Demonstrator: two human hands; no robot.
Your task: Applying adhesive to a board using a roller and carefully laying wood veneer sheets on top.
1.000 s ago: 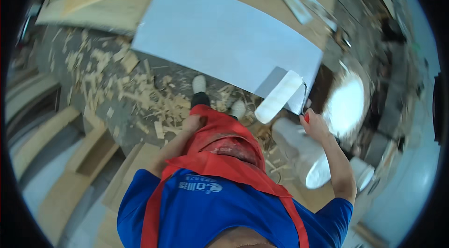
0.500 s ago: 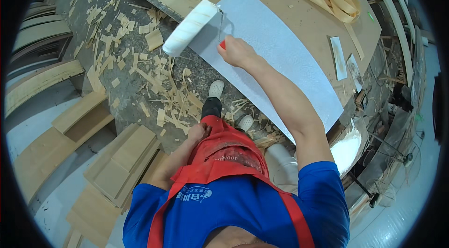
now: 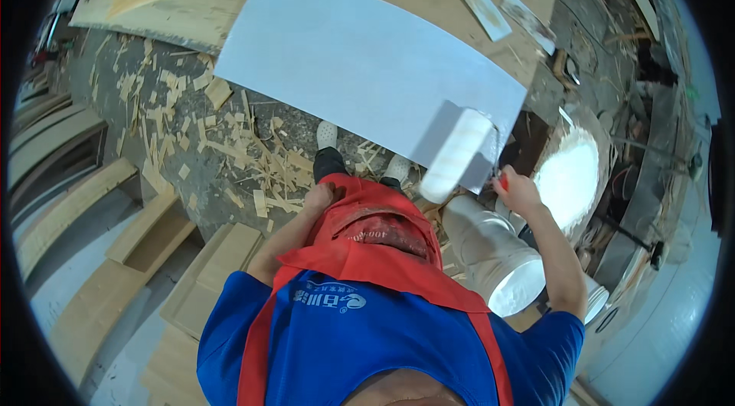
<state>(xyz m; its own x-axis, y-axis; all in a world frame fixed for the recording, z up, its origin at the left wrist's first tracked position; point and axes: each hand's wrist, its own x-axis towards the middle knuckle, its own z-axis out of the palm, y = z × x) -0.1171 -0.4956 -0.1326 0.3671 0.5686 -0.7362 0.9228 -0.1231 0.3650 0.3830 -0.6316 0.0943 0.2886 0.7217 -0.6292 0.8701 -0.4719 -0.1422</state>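
Roller [image 3: 457, 155], white and thick, is gripped by its handle in the right hand [image 3: 517, 190] and laid on the near right corner of the pale sheet [image 3: 367, 61]. The left hand [image 3: 320, 196] is rested on the red apron [image 3: 375, 231]; whether it is closed cannot be told. Glue could be dragged past the edge onto the wood scraps [image 3: 230, 146], being so near the corner, or the white bucket [image 3: 490, 249] just below knocked.

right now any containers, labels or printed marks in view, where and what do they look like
White bucket: below the right hand, round, white inside.
Printed mark: chest of the blue shirt, small, white.
Printed mark: red apron, faded white.
No signs or screens.
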